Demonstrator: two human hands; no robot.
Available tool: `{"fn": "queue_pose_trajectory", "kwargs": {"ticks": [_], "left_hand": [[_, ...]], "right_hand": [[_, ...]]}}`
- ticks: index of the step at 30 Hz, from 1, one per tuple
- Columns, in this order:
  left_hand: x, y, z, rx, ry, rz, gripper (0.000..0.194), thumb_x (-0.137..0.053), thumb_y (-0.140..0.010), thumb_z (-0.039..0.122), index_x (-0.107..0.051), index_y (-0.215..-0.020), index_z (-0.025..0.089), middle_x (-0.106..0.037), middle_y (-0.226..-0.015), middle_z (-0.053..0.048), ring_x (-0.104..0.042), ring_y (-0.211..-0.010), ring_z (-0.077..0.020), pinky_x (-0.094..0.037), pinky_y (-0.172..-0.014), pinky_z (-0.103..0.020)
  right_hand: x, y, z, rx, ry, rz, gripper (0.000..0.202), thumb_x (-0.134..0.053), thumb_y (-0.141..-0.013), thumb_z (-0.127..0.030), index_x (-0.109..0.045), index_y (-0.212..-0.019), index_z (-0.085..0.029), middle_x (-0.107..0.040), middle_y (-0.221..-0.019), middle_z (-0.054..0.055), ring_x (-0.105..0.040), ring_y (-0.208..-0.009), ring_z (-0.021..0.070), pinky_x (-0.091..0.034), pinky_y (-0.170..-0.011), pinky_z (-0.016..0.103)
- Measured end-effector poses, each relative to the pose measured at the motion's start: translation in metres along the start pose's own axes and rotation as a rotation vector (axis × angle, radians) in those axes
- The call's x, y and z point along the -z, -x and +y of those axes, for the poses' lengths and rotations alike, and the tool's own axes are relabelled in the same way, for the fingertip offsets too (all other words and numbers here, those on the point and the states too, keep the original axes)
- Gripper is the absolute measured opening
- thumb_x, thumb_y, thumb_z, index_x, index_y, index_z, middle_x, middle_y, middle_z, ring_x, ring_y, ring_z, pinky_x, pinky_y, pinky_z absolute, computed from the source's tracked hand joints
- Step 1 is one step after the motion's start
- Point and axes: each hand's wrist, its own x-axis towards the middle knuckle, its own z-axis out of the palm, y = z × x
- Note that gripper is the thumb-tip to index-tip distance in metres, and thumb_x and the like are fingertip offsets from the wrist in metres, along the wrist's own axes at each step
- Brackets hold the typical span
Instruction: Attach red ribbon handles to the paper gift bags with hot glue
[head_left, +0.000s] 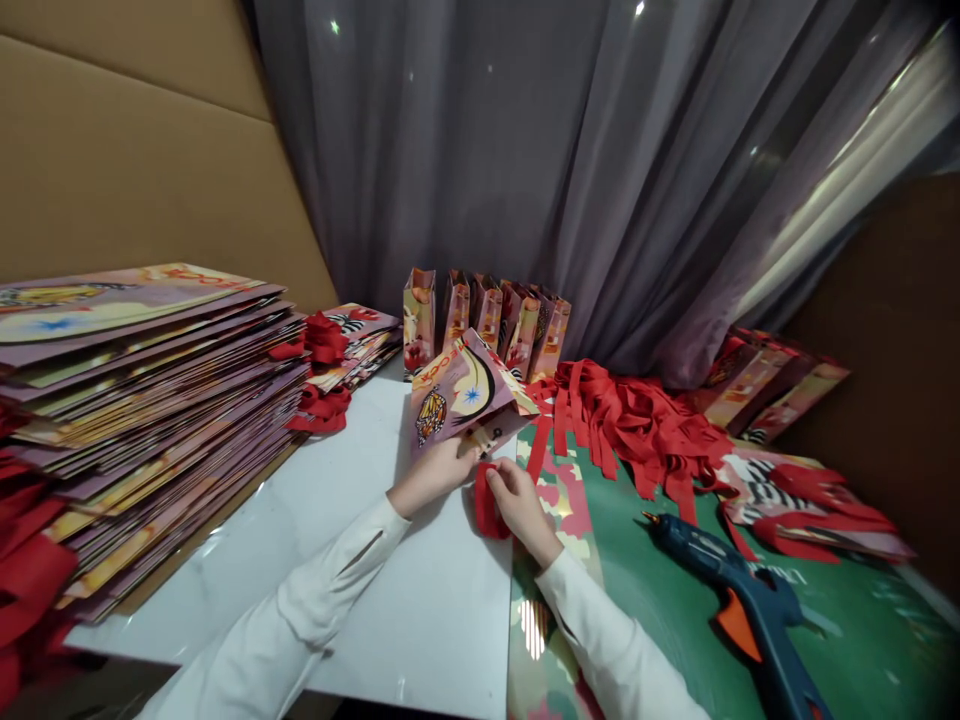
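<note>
A printed paper bag [471, 395] with a butterfly and a blue star on its side lies tilted over the white board. My left hand [444, 468] is closed on the lower edge of this bag. Just to its right, my right hand [517, 500] pinches a red ribbon [487, 508], which hangs in a loop below the bag's corner. Where the ribbon's upper end meets the bag, I cannot tell whether they touch. The fingertips of my left hand are partly hidden by the bag.
Flat bags stand in a tall stack [172, 430] at the left. Several upright bags [487, 310] line the back by the curtain [465, 150]. A heap of red ribbons [637, 425] lies right of centre. A glue gun [735, 580] rests on the green mat [645, 620].
</note>
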Motion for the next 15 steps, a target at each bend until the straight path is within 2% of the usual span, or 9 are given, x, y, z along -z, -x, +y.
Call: {"fn": "queue_pose_trajectory", "kwargs": {"ticks": [4, 15], "left_hand": [[0.0004, 0.0023, 0.0038, 0.051, -0.052, -0.079, 0.029, -0.044, -0.089, 0.022, -0.068, -0.1, 0.01, -0.072, -0.099, -0.013, -0.067, -0.093, -0.025, -0.048, -0.077, -0.029], [-0.0019, 0.0022, 0.0046, 0.08, -0.111, -0.131, 0.03, -0.044, -0.09, 0.025, -0.065, -0.108, 0.013, -0.07, -0.111, -0.013, -0.065, -0.103, -0.0251, -0.047, -0.082, -0.027]], "right_hand": [[0.0001, 0.0014, 0.0005, 0.017, 0.027, 0.003, 0.021, -0.052, -0.078, -0.041, -0.053, -0.075, -0.021, -0.055, -0.061, -0.002, -0.05, -0.056, 0.0137, -0.037, -0.052, 0.024], [0.0021, 0.0049, 0.0014, -0.001, 0.09, 0.039, 0.018, -0.053, -0.076, -0.037, -0.05, -0.068, -0.021, -0.053, -0.054, -0.004, -0.048, -0.05, 0.0119, -0.034, -0.049, 0.023]]}}
